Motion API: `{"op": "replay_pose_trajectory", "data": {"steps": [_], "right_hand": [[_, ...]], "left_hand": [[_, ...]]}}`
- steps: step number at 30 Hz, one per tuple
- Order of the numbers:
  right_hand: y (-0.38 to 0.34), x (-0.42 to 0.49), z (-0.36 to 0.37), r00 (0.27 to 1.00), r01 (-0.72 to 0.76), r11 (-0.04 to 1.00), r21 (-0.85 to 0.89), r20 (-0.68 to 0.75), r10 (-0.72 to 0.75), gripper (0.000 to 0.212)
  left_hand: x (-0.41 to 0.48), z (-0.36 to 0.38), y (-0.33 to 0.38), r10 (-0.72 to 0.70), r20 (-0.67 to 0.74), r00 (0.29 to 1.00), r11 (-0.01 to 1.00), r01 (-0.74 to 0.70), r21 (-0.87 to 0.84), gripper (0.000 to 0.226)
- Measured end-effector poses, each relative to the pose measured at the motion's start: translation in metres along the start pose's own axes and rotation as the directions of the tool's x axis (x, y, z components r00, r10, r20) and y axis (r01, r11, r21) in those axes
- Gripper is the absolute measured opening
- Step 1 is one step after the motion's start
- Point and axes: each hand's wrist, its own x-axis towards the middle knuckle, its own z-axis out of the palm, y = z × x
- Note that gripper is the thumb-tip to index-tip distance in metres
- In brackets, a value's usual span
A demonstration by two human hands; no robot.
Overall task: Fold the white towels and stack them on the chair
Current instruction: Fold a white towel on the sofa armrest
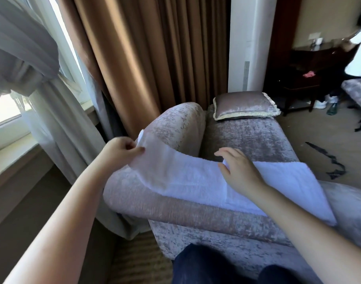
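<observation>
A white towel [187, 177] lies spread across the near part of a grey-pink velvet chair [247, 138], from its left armrest to the right. My left hand [120, 150] pinches the towel's left end and lifts it above the armrest. Over the towel's middle, my right hand [239, 169] has its fingers spread, and its thumb and palm touch a raised fold there. The towel's right part is folded double and lies flat on the chair's edge.
A velvet cushion [245, 105] lies at the back of the seat. Brown curtains [144, 58] and a sheer curtain [38, 83] hang behind and to the left by a window. Dark furniture [302, 68], another person [357, 48] and black straps on the carpet [327, 158] are at the right.
</observation>
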Motion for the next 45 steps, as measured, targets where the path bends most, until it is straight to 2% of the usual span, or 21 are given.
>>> {"op": "replay_pose_trajectory", "data": {"steps": [3, 6, 9, 12, 15, 18, 19, 21, 24, 26, 28, 31, 34, 39, 41, 45], "right_hand": [[0.000, 0.001, -0.021, 0.997, 0.071, 0.997, 0.026, -0.039, -0.070, 0.024], [-0.015, 0.006, -0.060, 0.994, 0.029, 0.956, 0.291, -0.107, 0.003, 0.022], [-0.027, 0.012, -0.109, 0.978, -0.111, 0.819, 0.563, -0.083, 0.190, 0.025], [-0.028, 0.010, -0.146, 0.946, -0.276, 0.655, 0.704, 0.078, 0.315, 0.045], [-0.006, -0.001, -0.167, 0.914, -0.358, 0.667, 0.653, 0.098, 0.395, 0.041], [0.022, -0.014, -0.177, 0.892, -0.383, 0.742, 0.550, 0.009, 0.453, 0.028], [0.032, -0.020, -0.179, 0.885, -0.393, 0.762, 0.515, -0.012, 0.465, 0.032], [0.051, -0.033, -0.178, 0.867, -0.425, 0.777, 0.464, -0.039, 0.497, 0.043], [0.082, -0.056, -0.166, 0.826, -0.503, 0.762, 0.408, -0.033, 0.562, 0.044], [0.102, -0.068, -0.150, 0.803, -0.555, 0.750, 0.360, -0.004, 0.596, 0.042], [0.115, -0.077, -0.131, 0.785, -0.590, 0.751, 0.297, -0.007, 0.620, 0.040], [0.127, -0.087, -0.109, 0.747, -0.632, 0.738, 0.237, -0.068, 0.662, 0.036], [0.126, -0.091, -0.103, 0.744, -0.633, 0.746, 0.209, -0.104, 0.660, 0.021], [0.118, -0.073, -0.109, 0.775, -0.591, 0.791, 0.155, -0.164, 0.611, 0.033], [0.121, -0.071, -0.106, 0.769, -0.590, 0.794, 0.149, -0.195, 0.608, 0.030], [0.129, -0.082, -0.084, 0.761, -0.617, 0.778, 0.117, -0.165, 0.628, 0.034]], "left_hand": [[-0.010, -0.010, 0.053, 0.167, -0.031, 0.985, 0.982, -0.169, -0.085, 0.044], [-0.021, -0.006, 0.108, 0.335, -0.063, 0.940, 0.939, -0.339, -0.067, 0.028], [-0.037, 0.014, 0.162, 0.497, -0.021, 0.867, 0.866, -0.498, -0.043, 0.024], [-0.057, 0.045, 0.198, 0.622, -0.008, 0.783, 0.780, -0.621, -0.083, 0.031], [-0.072, 0.076, 0.223, 0.695, -0.012, 0.718, 0.710, -0.690, -0.142, 0.030], [-0.081, 0.092, 0.235, 0.720, 0.126, 0.683, 0.691, -0.689, -0.220, 0.027], [-0.082, 0.095, 0.236, 0.716, 0.179, 0.675, 0.695, -0.663, -0.278, 0.027], [-0.075, 0.103, 0.230, 0.698, 0.172, 0.695, 0.706, -0.627, -0.330, 0.035], [-0.052, 0.124, 0.203, 0.621, 0.088, 0.779, 0.784, -0.613, -0.103, 0.052], [-0.045, 0.145, 0.178, 0.578, 0.150, 0.802, 0.808, -0.589, 0.034, 0.047], [-0.046, 0.166, 0.154, 0.586, 0.206, 0.784, 0.779, -0.615, 0.121, 0.052], [-0.045, 0.195, 0.126, 0.600, 0.188, 0.777, 0.777, -0.623, 0.093, 0.073], [-0.047, 0.210, 0.111, 0.639, 0.161, 0.753, 0.734, -0.658, 0.166, 0.079], [-0.055, 0.213, 0.105, 0.664, 0.130, 0.736, 0.692, -0.671, 0.265, 0.081], [-0.056, 0.215, 0.101, 0.660, 0.114, 0.742, 0.698, -0.663, 0.270, 0.082], [-0.058, 0.217, 0.097, 0.621, 0.103, 0.777, 0.732, -0.622, 0.279, 0.083]]}}
